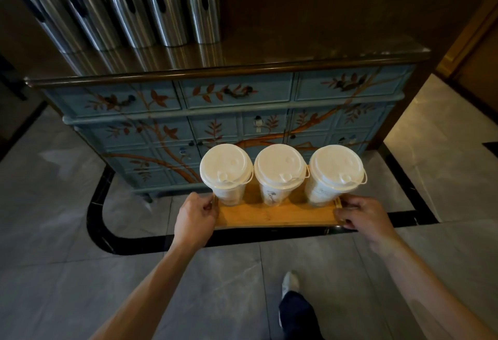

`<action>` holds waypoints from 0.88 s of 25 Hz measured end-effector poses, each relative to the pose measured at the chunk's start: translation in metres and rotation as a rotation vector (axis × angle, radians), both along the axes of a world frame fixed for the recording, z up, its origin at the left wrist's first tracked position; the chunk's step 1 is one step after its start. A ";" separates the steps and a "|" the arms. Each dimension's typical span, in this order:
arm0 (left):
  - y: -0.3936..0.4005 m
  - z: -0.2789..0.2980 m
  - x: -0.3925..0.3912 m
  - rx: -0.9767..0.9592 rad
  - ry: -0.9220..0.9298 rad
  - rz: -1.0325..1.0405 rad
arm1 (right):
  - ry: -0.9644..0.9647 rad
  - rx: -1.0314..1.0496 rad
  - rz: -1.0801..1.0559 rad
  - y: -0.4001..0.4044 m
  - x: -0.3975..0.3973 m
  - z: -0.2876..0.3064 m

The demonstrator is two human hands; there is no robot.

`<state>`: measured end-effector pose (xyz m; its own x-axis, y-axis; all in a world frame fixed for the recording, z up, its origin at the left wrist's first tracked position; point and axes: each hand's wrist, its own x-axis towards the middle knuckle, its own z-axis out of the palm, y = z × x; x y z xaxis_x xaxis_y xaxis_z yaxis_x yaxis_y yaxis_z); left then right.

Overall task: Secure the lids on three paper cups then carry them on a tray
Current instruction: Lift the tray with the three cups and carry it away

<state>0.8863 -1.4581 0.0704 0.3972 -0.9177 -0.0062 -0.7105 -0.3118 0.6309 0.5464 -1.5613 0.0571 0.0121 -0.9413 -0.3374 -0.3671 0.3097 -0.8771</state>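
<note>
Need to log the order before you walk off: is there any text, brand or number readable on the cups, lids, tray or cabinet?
No legible text anywhere.
Middle cup: a small printed design, no words readable.
Right cup: faint grey print, too blurred to read.
Left cup, lids, tray: none seen.
Cabinet: painted branches and birds only.

Both hands, left hand (195,217) and right hand (361,213), grip the wooden tray's (275,215) ends. Three lidded paper cups (280,170) stand upright in a row on it, above the tiled floor (67,232).
</note>
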 end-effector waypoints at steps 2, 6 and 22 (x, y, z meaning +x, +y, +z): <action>-0.020 0.001 0.000 0.000 -0.008 0.015 | -0.025 0.016 0.010 -0.025 0.001 0.002; -0.063 0.008 -0.004 0.017 -0.003 0.028 | -0.012 0.014 0.041 -0.076 0.002 0.007; -0.213 0.036 -0.032 -0.003 -0.032 0.115 | -0.065 -0.052 0.141 -0.242 -0.021 0.045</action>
